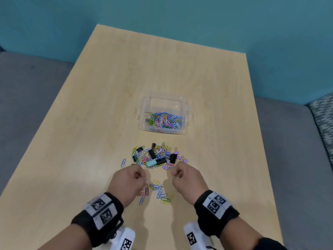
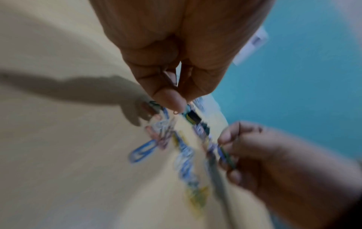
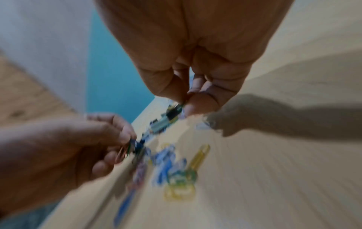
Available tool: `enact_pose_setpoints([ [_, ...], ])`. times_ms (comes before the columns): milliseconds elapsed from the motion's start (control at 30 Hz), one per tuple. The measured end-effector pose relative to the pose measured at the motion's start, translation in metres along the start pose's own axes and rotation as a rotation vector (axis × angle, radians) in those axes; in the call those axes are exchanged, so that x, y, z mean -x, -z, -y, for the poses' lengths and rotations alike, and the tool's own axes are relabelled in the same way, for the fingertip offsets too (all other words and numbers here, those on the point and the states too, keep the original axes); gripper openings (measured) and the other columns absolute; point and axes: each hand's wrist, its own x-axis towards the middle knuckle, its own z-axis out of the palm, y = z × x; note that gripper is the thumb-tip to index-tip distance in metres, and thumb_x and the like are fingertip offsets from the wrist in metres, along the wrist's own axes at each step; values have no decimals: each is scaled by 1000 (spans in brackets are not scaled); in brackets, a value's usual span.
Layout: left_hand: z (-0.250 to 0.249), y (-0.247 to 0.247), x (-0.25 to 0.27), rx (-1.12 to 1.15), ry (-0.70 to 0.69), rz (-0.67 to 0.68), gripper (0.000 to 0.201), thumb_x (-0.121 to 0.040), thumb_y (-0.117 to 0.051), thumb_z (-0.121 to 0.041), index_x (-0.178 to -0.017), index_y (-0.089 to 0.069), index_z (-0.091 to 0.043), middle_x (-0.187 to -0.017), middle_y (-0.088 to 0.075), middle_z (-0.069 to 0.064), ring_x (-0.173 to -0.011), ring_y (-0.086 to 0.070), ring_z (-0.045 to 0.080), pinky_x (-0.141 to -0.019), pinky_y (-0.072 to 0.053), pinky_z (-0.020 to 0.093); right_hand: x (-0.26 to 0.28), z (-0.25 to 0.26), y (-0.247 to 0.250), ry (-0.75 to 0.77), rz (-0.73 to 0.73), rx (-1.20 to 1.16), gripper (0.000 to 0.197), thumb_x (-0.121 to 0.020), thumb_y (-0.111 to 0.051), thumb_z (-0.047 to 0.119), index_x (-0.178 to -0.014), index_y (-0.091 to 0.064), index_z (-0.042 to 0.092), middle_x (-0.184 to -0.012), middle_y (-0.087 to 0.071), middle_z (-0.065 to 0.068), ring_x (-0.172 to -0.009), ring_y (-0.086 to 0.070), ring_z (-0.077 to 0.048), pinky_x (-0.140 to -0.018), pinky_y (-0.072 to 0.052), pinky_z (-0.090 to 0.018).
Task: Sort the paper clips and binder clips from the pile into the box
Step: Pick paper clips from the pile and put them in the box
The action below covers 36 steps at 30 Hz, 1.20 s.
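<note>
Roughly half sorted: coloured paper clips (image 1: 164, 120) fill the clear box (image 1: 187, 121). Just before the box, mixed pile (image 1: 158, 156) with black binder clips (image 1: 172, 157) unsorted. Nearer, left hand (image 1: 128, 181) and right hand (image 1: 187, 179) pinching clips, apparently paper clips.

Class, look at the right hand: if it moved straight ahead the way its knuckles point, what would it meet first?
The right hand points toward the mixed pile of clips; it would likely meet the purple binder clips at its near edge first, though height is unclear.
</note>
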Motion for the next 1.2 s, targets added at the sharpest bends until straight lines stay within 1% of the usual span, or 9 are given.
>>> enact_pose_setpoints([
  [200,-73,30,-42,346,-51,-12,17,-77,-51,16,-73,-59,2,-52,-55,13,-40,-49,18,-41,-45,23,-52,54,51,20,-136,-221,18,-74,-51,-5,-71,-56,12,-57,-55,-4,-47,-57,-24,-41,-40,-22],
  [367,-133,30,-91,316,-147,-68,15,-80,-57,7,-72,-61,-5,-61,-59,12,-47,-56,16,-48,-51,25,-104,101,71,125,-218,-126,17,-73,-53,2,-69,-57,17,-68,-61,-2,-62,-66,-28,-60,-59,-45],
  [467,-143,25,-100,192,-164,-57,7,-81,-65,-3,-76,-64,-8,-67,-61,14,-52,-59,21,-57,-57,33,-113,109,72,140,-190,-22,16,-76,-55,10,-85,-61,22,-83,-64,-2,-75,-66,-27,-72,-57,-45],
  [533,-136,29,-92,91,-188,-76,2,-82,-66,-6,-82,-66,-8,-70,-61,11,-57,-60,22,-62,-59,37,-102,100,73,168,-221,112,19,-83,-54,13,-99,-61,21,-92,-63,0,-80,-62,-21,-75,-52,-35],
  [633,-104,42,-61,-62,-233,-127,4,-83,-65,-8,-80,-64,-11,-65,-63,5,-53,-61,19,-60,-57,33,-63,66,69,244,-231,153,16,-84,-53,11,-93,-62,20,-88,-64,1,-77,-58,-17,-70,-44,-27],
  [733,-42,43,-18,-368,-210,-56,10,-75,-72,-19,-78,-63,-20,-70,-63,-4,-59,-63,15,-60,-49,28,-13,14,43,223,-45,248,14,-84,-54,12,-93,-63,19,-91,-62,-1,-79,-58,-18,-75,-48,-33],
  [833,17,28,20,-586,-234,63,36,-69,-78,-35,-100,-60,-28,-93,-53,-8,-79,-60,14,-73,-47,28,32,-30,8,208,114,394,33,-82,-58,25,-115,-56,24,-108,-50,7,-94,-54,-14,-86,-44,-25],
  [1067,43,-12,21,-752,-424,20,67,-71,-72,-23,-130,-43,-25,-110,-45,0,-96,-54,24,-83,-48,33,47,-31,-40,298,-31,535,58,-82,-65,29,-132,-36,25,-116,-38,1,-105,-37,-22,-92,-39,-30],
  [1200,31,-18,7,-779,-430,10,42,-80,-66,-19,-120,-53,-21,-106,-44,2,-94,-52,24,-80,-47,33,30,-18,-51,333,-72,511,34,-86,-61,20,-118,-48,21,-107,-40,-2,-99,-39,-24,-81,-43,-32],
])
